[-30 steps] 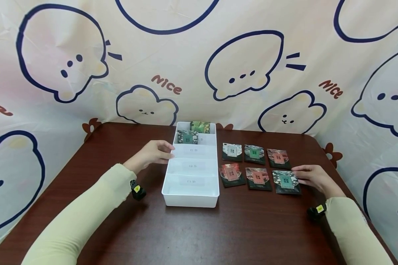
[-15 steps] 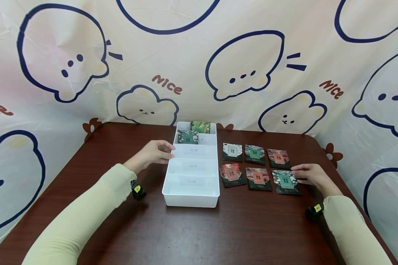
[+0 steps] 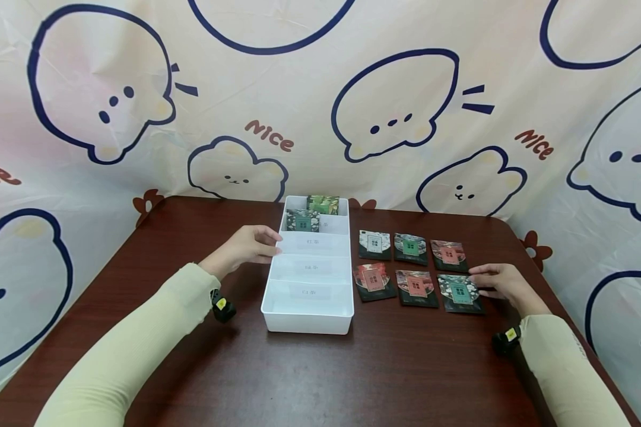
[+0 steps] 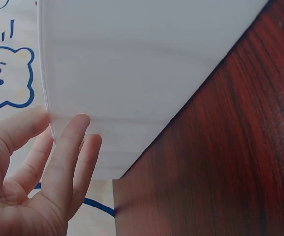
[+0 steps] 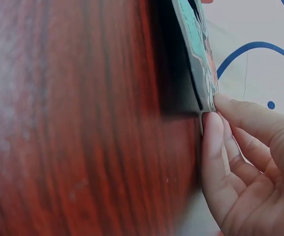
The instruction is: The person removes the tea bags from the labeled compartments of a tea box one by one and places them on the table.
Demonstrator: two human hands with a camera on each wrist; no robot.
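My left hand point(image 3: 248, 245) holds the left rim of a long white divided box point(image 3: 307, 323). In the left wrist view its fingers point(image 4: 63, 152) lie at the rim and along the outer wall. My right hand point(image 3: 504, 286) pinches the right edge of a black and teal tea sachet point(image 3: 461, 293), the front right one of two rows. The right wrist view shows the thumb over the edge of this sachet point(image 5: 197, 54) and a finger below. A green tea sachet point(image 3: 323, 205) and a dark green flowered sachet point(image 3: 302, 220) stand in the box's rear compartments.
Several other sachets lie flat right of the box: a white one point(image 3: 374, 245), a green one point(image 3: 410, 248) and red ones point(image 3: 448, 255), point(image 3: 374, 280), point(image 3: 416, 287). Paper labels point(image 3: 308, 292) mark the box's compartments. A printed cloth point(image 3: 310, 107) hangs behind the brown table point(image 3: 320, 379).
My right hand and wrist have shifted slightly left and up at the teal sachet, mostly in the first half second. My left hand, the box and the sachets look unmoved.
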